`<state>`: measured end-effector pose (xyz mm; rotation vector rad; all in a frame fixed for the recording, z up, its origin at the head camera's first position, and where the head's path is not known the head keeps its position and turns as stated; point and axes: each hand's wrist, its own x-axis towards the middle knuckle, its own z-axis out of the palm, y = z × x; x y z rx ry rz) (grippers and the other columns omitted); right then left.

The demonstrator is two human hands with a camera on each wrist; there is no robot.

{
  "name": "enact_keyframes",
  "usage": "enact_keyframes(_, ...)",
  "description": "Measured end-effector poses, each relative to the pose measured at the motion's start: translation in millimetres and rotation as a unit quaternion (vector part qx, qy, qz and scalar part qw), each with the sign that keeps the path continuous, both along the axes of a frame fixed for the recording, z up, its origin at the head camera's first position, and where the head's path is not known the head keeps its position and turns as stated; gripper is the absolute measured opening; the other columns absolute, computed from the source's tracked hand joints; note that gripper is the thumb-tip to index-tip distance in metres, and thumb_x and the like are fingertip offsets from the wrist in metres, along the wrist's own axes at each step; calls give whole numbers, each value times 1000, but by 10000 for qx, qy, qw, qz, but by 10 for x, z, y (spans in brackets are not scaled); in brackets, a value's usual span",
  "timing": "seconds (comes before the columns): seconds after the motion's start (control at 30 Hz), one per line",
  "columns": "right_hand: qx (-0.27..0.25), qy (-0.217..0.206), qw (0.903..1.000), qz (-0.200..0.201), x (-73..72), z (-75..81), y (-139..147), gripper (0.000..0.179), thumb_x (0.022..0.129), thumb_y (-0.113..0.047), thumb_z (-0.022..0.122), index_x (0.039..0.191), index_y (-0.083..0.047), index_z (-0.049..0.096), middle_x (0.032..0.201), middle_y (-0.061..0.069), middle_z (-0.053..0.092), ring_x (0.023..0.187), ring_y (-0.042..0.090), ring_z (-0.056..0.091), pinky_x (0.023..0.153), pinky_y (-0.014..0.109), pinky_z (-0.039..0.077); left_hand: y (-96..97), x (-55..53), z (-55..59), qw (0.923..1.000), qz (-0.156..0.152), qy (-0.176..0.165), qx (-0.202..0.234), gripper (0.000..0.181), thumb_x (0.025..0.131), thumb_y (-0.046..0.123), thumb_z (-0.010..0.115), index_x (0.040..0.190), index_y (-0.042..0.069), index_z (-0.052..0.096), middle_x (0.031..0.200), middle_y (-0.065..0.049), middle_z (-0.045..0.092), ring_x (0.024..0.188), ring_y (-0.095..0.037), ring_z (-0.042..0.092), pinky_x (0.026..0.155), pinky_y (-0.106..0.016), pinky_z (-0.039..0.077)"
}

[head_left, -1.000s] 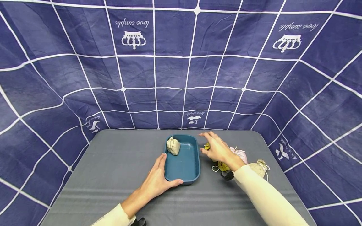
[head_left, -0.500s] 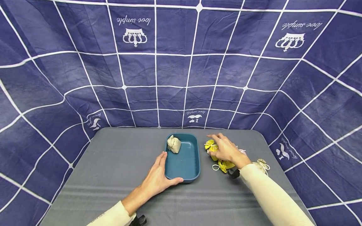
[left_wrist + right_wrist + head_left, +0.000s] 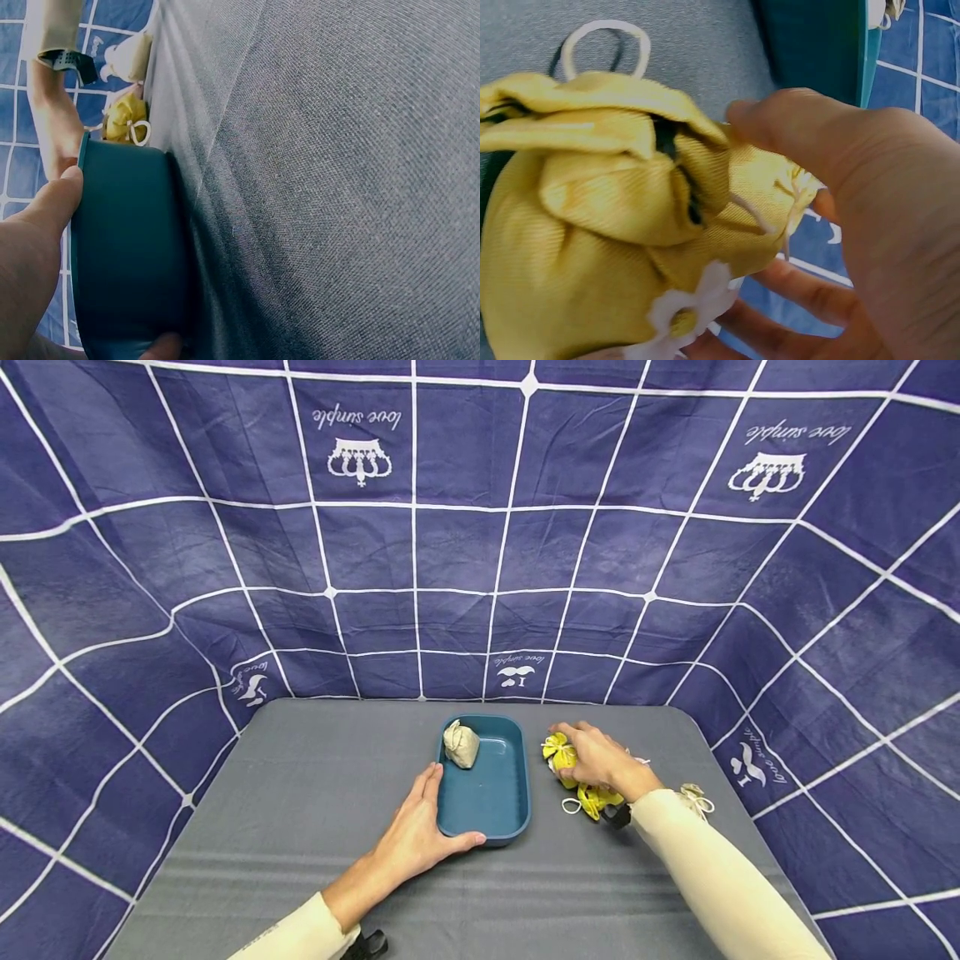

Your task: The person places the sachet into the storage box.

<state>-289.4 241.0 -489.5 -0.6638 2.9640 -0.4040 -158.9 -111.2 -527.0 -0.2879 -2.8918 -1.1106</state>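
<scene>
A blue plastic bin (image 3: pixel 483 806) stands on the grey table, with a beige drawstring pouch (image 3: pixel 461 746) in its far left corner. My left hand (image 3: pixel 416 843) spans the bin's near left corner. Its fingers lie straight along the left wall and its thumb rests on the near rim. Right of the bin, my right hand (image 3: pixel 596 758) has its thumb and fingers round a small yellow drawstring pouch (image 3: pixel 560 752). In the right wrist view, the thumb touches one side of it. Nearer me lies another yellow pouch (image 3: pixel 562 247) with a white flower.
A beige pouch (image 3: pixel 693 799) with a white cord lies at the right, partly behind the sleeve. A pale pink pouch is mostly hidden by my right hand. Blue gridded cloth (image 3: pixel 457 552) walls in the back and sides of the grey table (image 3: pixel 337 760).
My right hand first shifted right over the pouches, then lowered its fingers round the far yellow pouch. The left hand and the bin stay put.
</scene>
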Motion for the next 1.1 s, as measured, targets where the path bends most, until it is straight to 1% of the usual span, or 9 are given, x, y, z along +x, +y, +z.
enact_keyframes(0.13,154,-30,9999,62,-12,17,-48,82,89,-25,102,161,-14,65,143,28,73,122,50,78,103,70,66,-9,2,-10,10000,-2,37,-2,138,79,63,104,178,-5,36,184,-27,41,160,-52,57,125,-70,54)
enact_keyframes(0.3,274,-137,9994,150,-9,33,-102,81,85,-25,104,155,-13,66,138,25,76,114,44,79,101,65,67,-17,13,-13,10000,15,42,-9,139,79,62,105,178,-6,36,183,-28,42,160,-52,58,125,-70,54)
enact_keyframes(0.37,316,-137,9993,138,-5,37,-113,80,83,-24,105,152,-13,66,135,24,77,109,42,79,99,64,67,-13,11,-13,10000,2,48,-1,139,79,62,105,178,-6,36,183,-27,42,160,-52,57,125,-70,54)
enact_keyframes(0.5,466,-142,9988,29,-8,31,-123,76,82,-22,105,147,-13,67,128,22,79,103,37,77,96,61,67,3,6,-18,10000,-32,20,-28,139,79,65,104,178,-5,36,184,-26,41,161,-51,57,126,-69,54)
enact_keyframes(0.6,524,-174,9985,42,-14,25,-127,73,82,-20,104,144,-13,67,122,20,80,99,33,75,91,58,67,6,12,-25,10000,-33,22,-71,140,78,66,104,178,-5,37,183,-26,42,160,-52,58,125,-70,54)
enact_keyframes(0.83,357,-168,9992,100,-18,25,-122,66,79,-13,103,135,-12,68,113,18,78,93,31,71,84,54,65,-9,17,-29,9999,-42,110,-72,139,78,65,105,177,-7,38,182,-28,43,159,-52,58,123,-72,55)
enact_keyframes(1.0,166,-181,9996,112,-18,34,-129,61,78,-10,100,130,-13,67,103,12,76,85,27,68,76,48,62,-15,11,-17,9998,-72,174,-32,139,78,65,104,176,-9,38,182,-29,43,158,-52,59,124,-70,55)
enact_keyframes(1.1,78,-197,9998,28,-19,34,-148,60,79,-11,99,129,-13,66,100,9,74,83,26,66,74,45,61,-18,8,-9,9996,-80,265,-20,139,77,64,105,175,-10,39,180,-30,45,157,-52,60,123,-69,56)
